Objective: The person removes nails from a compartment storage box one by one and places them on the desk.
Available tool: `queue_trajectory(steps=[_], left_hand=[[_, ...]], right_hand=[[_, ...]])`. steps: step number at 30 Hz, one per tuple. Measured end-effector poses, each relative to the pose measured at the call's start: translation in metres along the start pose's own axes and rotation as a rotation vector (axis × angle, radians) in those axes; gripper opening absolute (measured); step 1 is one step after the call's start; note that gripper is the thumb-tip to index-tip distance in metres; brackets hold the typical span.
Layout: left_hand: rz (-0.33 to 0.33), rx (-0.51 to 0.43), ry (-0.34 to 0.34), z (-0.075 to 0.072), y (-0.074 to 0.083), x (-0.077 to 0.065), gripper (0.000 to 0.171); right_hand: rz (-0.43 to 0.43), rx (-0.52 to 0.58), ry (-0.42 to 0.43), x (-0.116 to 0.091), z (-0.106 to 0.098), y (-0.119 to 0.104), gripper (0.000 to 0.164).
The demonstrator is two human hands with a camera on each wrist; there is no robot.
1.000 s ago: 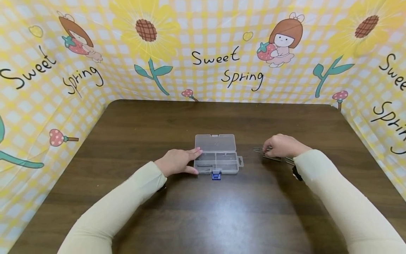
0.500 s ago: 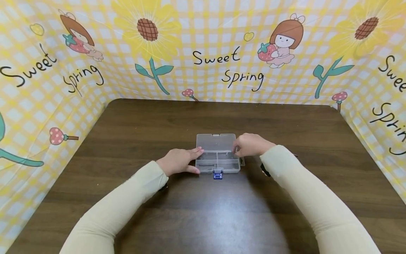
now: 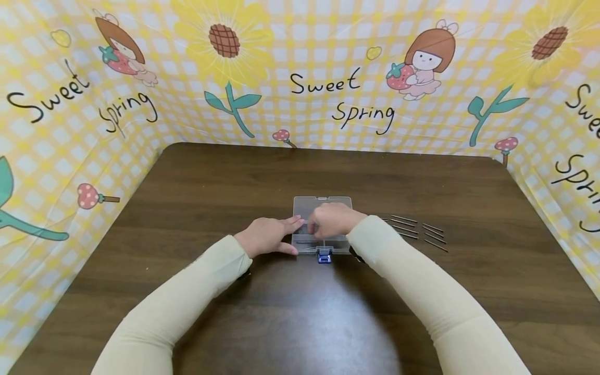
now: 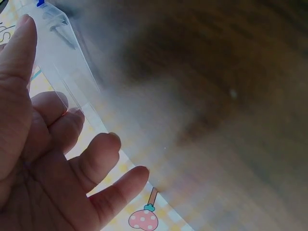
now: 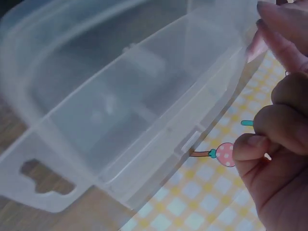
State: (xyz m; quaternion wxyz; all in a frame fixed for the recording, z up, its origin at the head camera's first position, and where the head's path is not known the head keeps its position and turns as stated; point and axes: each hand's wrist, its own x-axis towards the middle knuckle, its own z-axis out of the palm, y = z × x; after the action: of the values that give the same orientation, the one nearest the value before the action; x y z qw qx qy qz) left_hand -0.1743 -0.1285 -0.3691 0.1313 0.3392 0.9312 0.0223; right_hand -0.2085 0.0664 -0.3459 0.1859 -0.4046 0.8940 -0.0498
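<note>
A clear plastic compartment box (image 3: 305, 252) lies with its lid (image 3: 300, 205) folded back; a blue latch (image 3: 324, 255) hangs at its front. My left hand (image 3: 264, 237) spans the box's left end, thumb at the front corner and fingertips near the hinge, fingers relaxed. My right hand (image 3: 332, 219) reaches over the back left compartment, fingertips drawn together and down. Whether they pinch anything I cannot tell. In the left wrist view a thin metal piece (image 4: 62, 36), like a nail or screw, shows through the clear plastic.
Right of the box, several thin metal rods lie in two groups: one nearer rod (image 3: 404, 229) partly behind the right sleeve (image 3: 375, 239), and one farther rod (image 3: 436, 246). A yellow checked cloth (image 3: 323, 120) walls the brown table (image 3: 234, 177) on three sides.
My right hand has moved left from the rods, past the box's right edge, to its back left compartment. My left hand has stayed at the box's left end.
</note>
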Motion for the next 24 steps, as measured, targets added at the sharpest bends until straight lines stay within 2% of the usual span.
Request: queue_trajectory(steps=[11,24], left_hand=[[-0.003,-0.003,-0.004,0.0,0.0,0.001,0.078],[-0.007,-0.02,0.007,0.0,0.0,-0.002,0.078]], right_hand=[[-0.018,-0.018,-0.06,0.007,0.005,-0.01,0.019],[-0.043,-0.104,-0.079,0.016,0.014,-0.02,0.011]])
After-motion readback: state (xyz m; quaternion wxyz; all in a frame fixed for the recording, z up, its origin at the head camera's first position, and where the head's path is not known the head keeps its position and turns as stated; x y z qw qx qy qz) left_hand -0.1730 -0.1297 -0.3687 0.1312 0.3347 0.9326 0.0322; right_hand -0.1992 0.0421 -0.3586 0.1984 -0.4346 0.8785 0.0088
